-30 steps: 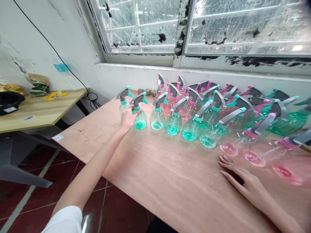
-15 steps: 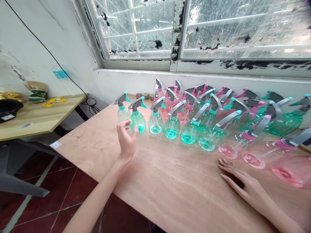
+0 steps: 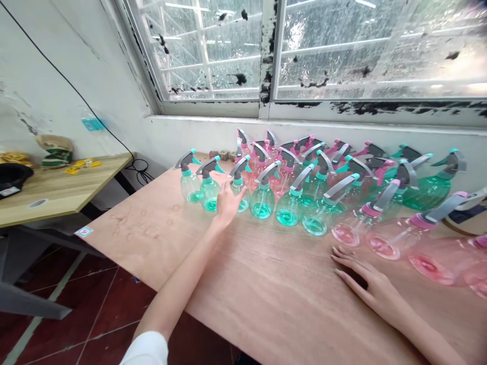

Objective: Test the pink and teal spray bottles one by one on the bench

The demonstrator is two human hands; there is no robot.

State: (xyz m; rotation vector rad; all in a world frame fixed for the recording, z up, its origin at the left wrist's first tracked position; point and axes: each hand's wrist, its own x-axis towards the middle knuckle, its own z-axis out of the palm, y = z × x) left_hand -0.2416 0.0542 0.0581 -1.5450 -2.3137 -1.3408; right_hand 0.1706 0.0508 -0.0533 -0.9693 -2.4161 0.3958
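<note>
Several clear spray bottles with grey triggers stand in rows on a plywood table (image 3: 266, 294), teal ones in front and pink ones behind and to the right. My left hand (image 3: 227, 203) reaches forward with its fingers around the third teal bottle (image 3: 239, 191) from the left, between the second teal bottle (image 3: 209, 190) and the fourth (image 3: 262, 197). Whether it grips the bottle or only touches it is unclear. My right hand (image 3: 367, 284) lies flat on the table with fingers spread, just in front of a pink bottle (image 3: 357, 225), holding nothing.
A window and white sill (image 3: 304, 124) run behind the bottles. A second wooden table (image 3: 57, 187) at the left carries a black hat, a bundle and yellow bits. A black cable hangs down the wall. Dark red floor tiles lie below the table's left edge.
My left hand left the second teal bottle, drew back, then moved right onto the third teal bottle. My right hand stayed flat on the table. The view shifted slightly.
</note>
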